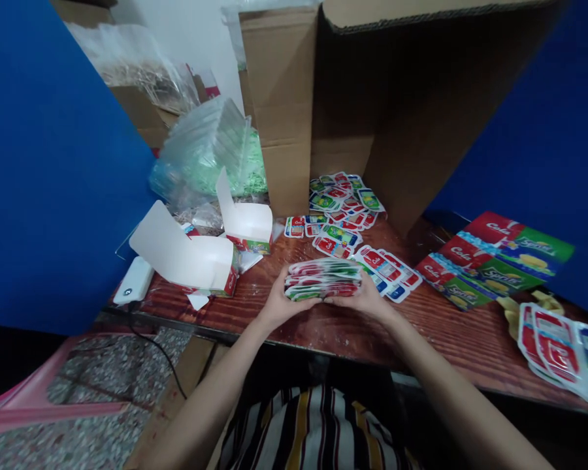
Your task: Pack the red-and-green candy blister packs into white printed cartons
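Left hand (pixel 274 303) and right hand (pixel 371 300) both part-closed, gripping opposite ends of a packet stack (pixel 323 279) over the near side of the bench (pixel 318 333); cannot tell whether its underside touches wood. Just beyond, loose packets (pixel 332 247) trail back into an open cardboard box (pixel 289 111). Two open cartons (pixel 208 261) stand left, printed Cola-and-Sprite boxes (pixel 490 258) right.

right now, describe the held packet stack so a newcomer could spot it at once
Find the big cardboard box at the back of the wooden table, then follow the loose packets scattered towards the person. Near the table's front edge, the packet stack is held between the left hand and the right hand. Unlike the loose packets, it is one thick block with layered edges showing.
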Available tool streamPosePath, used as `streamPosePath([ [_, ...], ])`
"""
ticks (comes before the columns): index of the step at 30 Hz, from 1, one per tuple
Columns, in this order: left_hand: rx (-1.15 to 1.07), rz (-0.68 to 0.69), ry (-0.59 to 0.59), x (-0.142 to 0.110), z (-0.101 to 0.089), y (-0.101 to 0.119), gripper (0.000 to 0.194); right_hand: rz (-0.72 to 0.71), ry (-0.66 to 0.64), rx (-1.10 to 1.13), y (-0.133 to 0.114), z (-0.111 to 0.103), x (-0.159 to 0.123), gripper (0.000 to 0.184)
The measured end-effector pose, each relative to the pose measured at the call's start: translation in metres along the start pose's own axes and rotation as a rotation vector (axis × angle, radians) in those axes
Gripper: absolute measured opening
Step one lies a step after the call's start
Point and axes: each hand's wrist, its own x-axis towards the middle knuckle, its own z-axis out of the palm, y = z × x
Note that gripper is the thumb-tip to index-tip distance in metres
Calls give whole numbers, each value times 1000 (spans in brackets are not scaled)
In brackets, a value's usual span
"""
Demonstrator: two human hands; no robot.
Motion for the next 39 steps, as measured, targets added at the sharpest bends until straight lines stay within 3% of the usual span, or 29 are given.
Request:
streamPosePath([
  [5, 6, 3, -23, 13, -5, -11, 68, 82, -80, 59, 5, 3, 2, 79],
  [12, 28, -32, 49, 15, -2, -4, 69, 6, -42, -3, 4, -1, 4, 58],
  [17, -44, -110, 76, 23, -4, -14, 61, 163, -140, 80, 8, 4, 6, 70],
  [20, -185, -314, 111, 32, -3, -16, 53, 289, -129, 86, -4, 2, 15, 77],
  [24, -363, -586, 65, 40, 0, -11, 36, 543, -129, 53, -36, -8, 35, 70],
  [30, -623, -890, -31, 32, -3, -4, 34, 772, -435, 193, -56, -18, 47, 76],
  [39, -801, -810, 9, 0, -4, 0, 30, 563, -411, 415, -71, -15, 21, 77],
])
